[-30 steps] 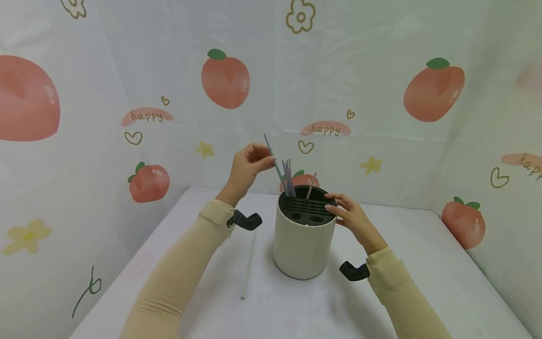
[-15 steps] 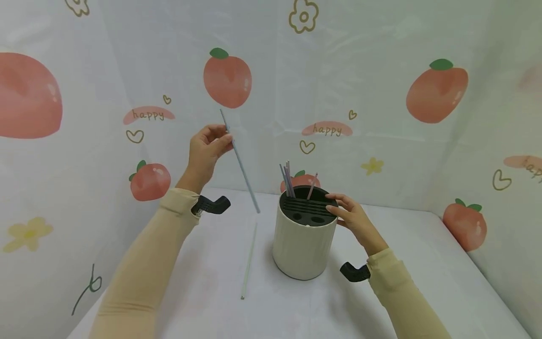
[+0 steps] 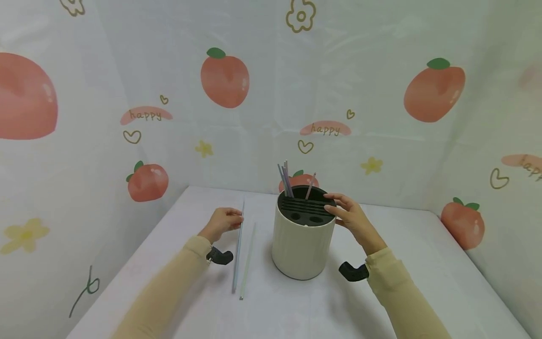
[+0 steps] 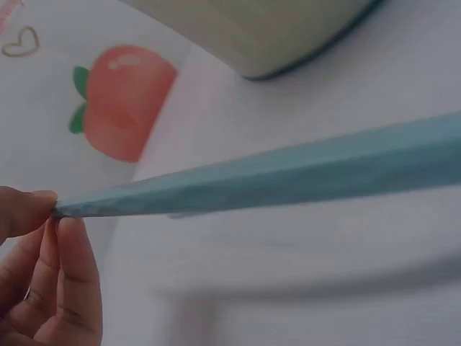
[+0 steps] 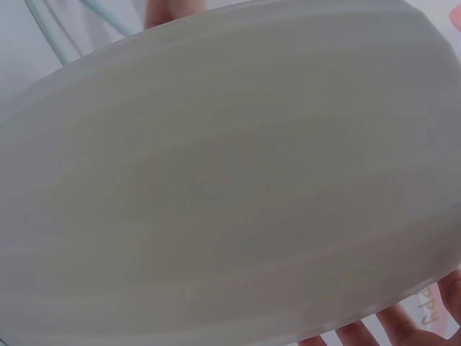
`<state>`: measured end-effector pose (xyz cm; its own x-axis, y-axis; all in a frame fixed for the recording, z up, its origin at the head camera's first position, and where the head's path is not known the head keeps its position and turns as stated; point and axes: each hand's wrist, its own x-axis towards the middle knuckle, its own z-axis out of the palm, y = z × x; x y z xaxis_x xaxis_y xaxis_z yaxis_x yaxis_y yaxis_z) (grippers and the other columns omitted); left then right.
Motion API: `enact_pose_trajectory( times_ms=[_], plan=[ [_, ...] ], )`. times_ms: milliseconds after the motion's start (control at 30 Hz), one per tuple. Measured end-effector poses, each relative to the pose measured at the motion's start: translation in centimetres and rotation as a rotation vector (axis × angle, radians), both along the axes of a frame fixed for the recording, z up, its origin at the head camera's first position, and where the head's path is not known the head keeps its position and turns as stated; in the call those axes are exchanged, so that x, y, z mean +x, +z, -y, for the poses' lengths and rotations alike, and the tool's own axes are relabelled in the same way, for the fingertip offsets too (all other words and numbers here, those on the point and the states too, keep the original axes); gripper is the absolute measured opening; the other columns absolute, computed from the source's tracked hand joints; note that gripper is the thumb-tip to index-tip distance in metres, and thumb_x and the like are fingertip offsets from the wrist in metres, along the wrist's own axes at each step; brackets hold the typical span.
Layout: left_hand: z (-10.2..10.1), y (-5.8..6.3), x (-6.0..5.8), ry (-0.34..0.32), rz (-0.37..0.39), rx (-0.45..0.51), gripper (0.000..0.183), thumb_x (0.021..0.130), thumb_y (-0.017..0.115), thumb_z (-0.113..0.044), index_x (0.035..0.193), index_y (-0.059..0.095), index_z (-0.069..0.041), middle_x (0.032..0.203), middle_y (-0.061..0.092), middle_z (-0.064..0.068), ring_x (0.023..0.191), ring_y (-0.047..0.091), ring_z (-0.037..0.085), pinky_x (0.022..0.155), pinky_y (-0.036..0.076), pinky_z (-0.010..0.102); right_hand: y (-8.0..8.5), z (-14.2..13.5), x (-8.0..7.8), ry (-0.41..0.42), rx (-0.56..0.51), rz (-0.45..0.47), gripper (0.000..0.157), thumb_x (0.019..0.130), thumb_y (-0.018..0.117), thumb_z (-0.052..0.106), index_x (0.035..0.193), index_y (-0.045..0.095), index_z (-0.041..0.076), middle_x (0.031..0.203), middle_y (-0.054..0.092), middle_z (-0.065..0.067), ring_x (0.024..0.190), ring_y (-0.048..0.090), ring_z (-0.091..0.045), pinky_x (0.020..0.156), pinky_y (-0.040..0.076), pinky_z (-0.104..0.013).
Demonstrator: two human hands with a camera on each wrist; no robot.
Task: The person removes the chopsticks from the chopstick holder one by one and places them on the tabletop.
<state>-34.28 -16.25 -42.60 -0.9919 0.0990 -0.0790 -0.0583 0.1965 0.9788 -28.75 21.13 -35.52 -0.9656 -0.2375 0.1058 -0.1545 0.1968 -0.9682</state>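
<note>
In the head view my left hand (image 3: 222,222) pinches a long thin blue stick (image 3: 238,256) near its far end. Close up in the left wrist view, thumb and fingertips hold the tip of this faceted stick (image 4: 288,173). A pale green stick (image 3: 248,263) lies on the table just right of it, roughly parallel. My right hand (image 3: 355,222) grips the rim of a cream ribbed utensil holder (image 3: 302,252) with a black slotted insert (image 3: 306,206). The holder's wall (image 5: 230,173) fills most of the right wrist view.
Several bluish and purple sticks (image 3: 286,181) lean in the holder's rear opening, with one pink stick (image 3: 311,187) apart from them. The white table (image 3: 423,268) meets a white curtain (image 3: 271,89) printed with peaches along the back and sides.
My left hand has drawn the blue stick out of the holder, carried it left, then lowered it beside the pale green stick. The right hand has stayed on the rim.
</note>
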Motion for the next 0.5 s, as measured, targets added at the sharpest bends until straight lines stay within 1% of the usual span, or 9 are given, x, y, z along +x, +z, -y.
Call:
enact_pose_trajectory(
  times_ms=[67, 167, 267, 367, 500],
  plan=[
    [0.1, -1.3, 0.0, 0.006, 0.035, -0.029, 0.029, 0.09, 0.064, 0.0, 0.114, 0.059, 0.015, 0.09, 0.066, 0.007, 0.075, 0.063, 0.01, 0.07, 0.056, 0.02, 0.0, 0.1, -0.1, 0.0, -0.003, 0.003, 0.049, 0.097, 0.06, 0.025, 0.139, 0.045, 0.005, 0.138, 0.047, -0.017, 0.103, 0.058, -0.003, 0.1, 0.045, -0.044],
    [0.0, -2.6, 0.0, 0.016, 0.068, -0.073, 0.025, 0.088, 0.066, -0.001, 0.109, 0.062, 0.012, 0.088, 0.065, 0.007, 0.071, 0.061, 0.008, 0.068, 0.056, 0.02, -0.1, 0.1, -0.1, -0.005, 0.003, 0.004, 0.049, 0.096, 0.061, 0.026, 0.138, 0.045, 0.006, 0.137, 0.048, -0.016, 0.103, 0.058, -0.003, 0.1, 0.045, -0.043],
    [-0.1, -3.3, 0.0, 0.025, 0.068, -0.131, 0.022, 0.086, 0.068, -0.001, 0.105, 0.065, 0.011, 0.088, 0.067, 0.009, 0.07, 0.061, 0.009, 0.066, 0.055, 0.02, 0.0, 0.0, -0.1, -0.009, 0.007, 0.004, 0.049, 0.096, 0.061, 0.027, 0.138, 0.045, 0.006, 0.136, 0.048, -0.016, 0.104, 0.057, -0.003, 0.101, 0.045, -0.045],
    [-0.1, -3.9, 0.1, 0.038, 0.052, -0.199, 0.021, 0.085, 0.07, -0.001, 0.103, 0.067, 0.01, 0.089, 0.068, 0.012, 0.068, 0.061, 0.009, 0.065, 0.056, 0.021, 0.0, 0.0, -0.1, -0.006, 0.006, 0.003, 0.05, 0.097, 0.06, 0.027, 0.139, 0.044, 0.005, 0.136, 0.048, -0.016, 0.104, 0.057, -0.002, 0.102, 0.044, -0.047],
    [-0.4, -4.4, 0.2, 0.06, 0.059, -0.235, 0.021, 0.083, 0.072, 0.001, 0.101, 0.068, 0.01, 0.09, 0.07, 0.014, 0.066, 0.063, 0.009, 0.066, 0.058, 0.023, 0.0, 0.0, -0.1, -0.005, 0.007, 0.0, 0.05, 0.097, 0.06, 0.026, 0.139, 0.044, 0.005, 0.136, 0.048, -0.016, 0.103, 0.057, -0.002, 0.102, 0.043, -0.048]
  ],
)
